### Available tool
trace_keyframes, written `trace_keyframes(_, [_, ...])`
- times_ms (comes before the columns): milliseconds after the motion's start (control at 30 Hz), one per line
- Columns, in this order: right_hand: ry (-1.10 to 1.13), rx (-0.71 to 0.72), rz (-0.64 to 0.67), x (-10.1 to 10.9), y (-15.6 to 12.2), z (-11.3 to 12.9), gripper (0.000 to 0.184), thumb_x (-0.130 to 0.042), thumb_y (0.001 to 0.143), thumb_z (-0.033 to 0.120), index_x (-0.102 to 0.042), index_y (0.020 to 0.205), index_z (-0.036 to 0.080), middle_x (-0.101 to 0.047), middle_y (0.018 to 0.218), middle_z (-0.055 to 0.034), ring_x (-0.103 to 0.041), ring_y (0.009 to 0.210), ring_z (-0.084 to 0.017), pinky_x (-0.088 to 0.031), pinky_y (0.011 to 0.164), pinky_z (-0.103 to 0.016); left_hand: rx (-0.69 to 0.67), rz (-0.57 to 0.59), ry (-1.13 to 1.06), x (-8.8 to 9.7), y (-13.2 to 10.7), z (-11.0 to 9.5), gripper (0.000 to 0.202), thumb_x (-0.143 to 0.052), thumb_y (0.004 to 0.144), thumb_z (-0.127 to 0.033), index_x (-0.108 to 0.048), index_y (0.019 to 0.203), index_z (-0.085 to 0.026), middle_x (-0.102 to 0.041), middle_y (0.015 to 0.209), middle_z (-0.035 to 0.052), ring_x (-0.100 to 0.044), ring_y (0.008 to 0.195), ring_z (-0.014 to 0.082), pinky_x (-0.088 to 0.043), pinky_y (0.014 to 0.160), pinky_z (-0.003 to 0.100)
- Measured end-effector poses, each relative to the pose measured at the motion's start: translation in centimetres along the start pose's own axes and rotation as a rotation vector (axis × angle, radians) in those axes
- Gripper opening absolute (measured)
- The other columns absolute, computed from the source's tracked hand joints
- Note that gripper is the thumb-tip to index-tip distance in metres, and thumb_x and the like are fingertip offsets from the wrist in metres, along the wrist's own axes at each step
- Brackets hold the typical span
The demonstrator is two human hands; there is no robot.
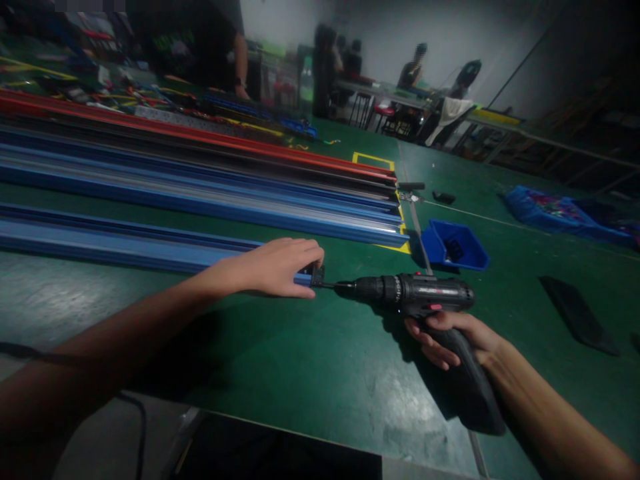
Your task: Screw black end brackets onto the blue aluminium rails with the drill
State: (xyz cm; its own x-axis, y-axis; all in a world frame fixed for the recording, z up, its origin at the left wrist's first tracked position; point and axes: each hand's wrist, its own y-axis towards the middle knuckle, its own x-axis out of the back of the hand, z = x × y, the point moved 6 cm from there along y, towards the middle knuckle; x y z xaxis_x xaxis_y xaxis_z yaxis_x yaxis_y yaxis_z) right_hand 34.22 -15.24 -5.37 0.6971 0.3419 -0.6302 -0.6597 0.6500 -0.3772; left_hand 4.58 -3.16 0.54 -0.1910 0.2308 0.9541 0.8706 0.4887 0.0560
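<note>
My right hand (450, 340) is wrapped around the handle of a black cordless drill (430, 290), its bit pointing left. The tip of the bit meets a small black end piece (318, 275) at the right end of a long blue rail (150, 243). My left hand (277, 267) is closed over that rail end, thumb below and fingers above, beside the black piece. Part of the rail end is hidden under my palm.
Behind lie several long blue, black and red rails (225, 173) on the green tabletop (300, 360). A blue bin (455, 247) holds small black parts. A flat black object (577, 313) lies at right. Across the table stands another person (195, 53).
</note>
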Motion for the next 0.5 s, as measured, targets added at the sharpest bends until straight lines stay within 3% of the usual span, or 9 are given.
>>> trace_keyframes(500, [-0.007,-0.004,0.002,0.25,-0.07,-0.05,0.029,-0.065,0.094,0.027,-0.073,0.107,0.003,-0.068,0.082,-0.0080,-0.059,0.045,-0.008,-0.060,0.054,-0.023,-0.003,0.001,0.004,0.01,-0.03,0.02,0.042,-0.072,0.087,-0.055,-0.056,0.108,-0.023,-0.064,0.110,0.0046,-0.061,0.099,0.0239,-0.041,0.081,0.033])
